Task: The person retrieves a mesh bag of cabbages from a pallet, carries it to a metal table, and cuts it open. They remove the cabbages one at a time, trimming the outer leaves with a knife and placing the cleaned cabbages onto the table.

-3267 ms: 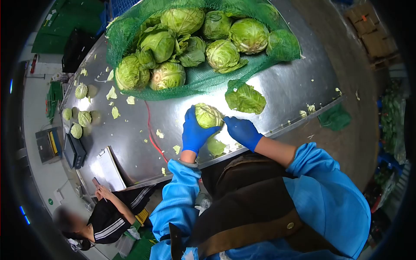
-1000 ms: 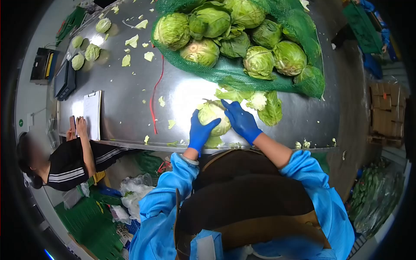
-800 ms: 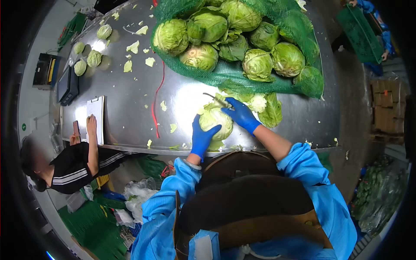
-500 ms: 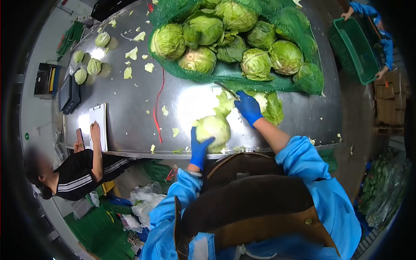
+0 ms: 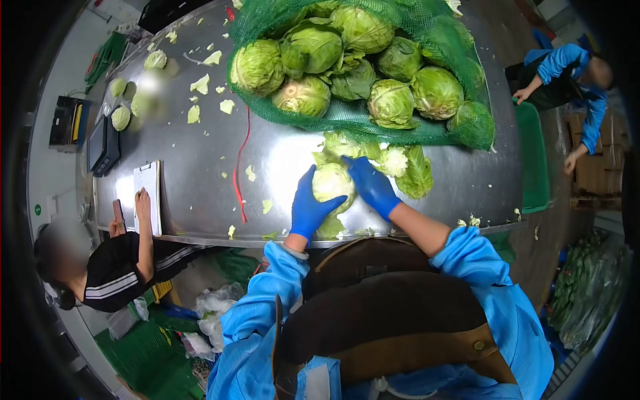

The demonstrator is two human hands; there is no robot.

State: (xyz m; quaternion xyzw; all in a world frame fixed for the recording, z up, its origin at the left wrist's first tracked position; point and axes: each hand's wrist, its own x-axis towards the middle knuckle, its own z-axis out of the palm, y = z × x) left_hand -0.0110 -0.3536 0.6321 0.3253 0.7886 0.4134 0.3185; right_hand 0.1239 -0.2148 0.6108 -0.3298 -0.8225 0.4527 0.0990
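Note:
A pale, trimmed cabbage (image 5: 333, 183) sits near the table's front edge between my two blue-gloved hands. My left hand (image 5: 312, 208) is wrapped round its left and lower side. Against its right upper side, my right hand (image 5: 373, 187) has its fingers bent toward the cabbage; what they hold, if anything, is hidden. No knife shows now. Loose green outer leaves (image 5: 418, 172) and a pale leafy piece (image 5: 392, 161) lie just right of and behind my right hand. A torn leaf (image 5: 330, 228) lies under the cabbage's front.
A green net bag (image 5: 300, 120) full of cabbages (image 5: 437, 93) fills the table's back. Several small trimmed heads (image 5: 121, 118) stand far left, near a dark scale (image 5: 105, 147). A person writes on a clipboard (image 5: 148, 193). Another person at right is beside a green crate (image 5: 531, 160).
My right hand has moved left and down onto the cabbage; the knife it held has gone out of sight. The cabbage is slightly higher. The crate at right has been lowered.

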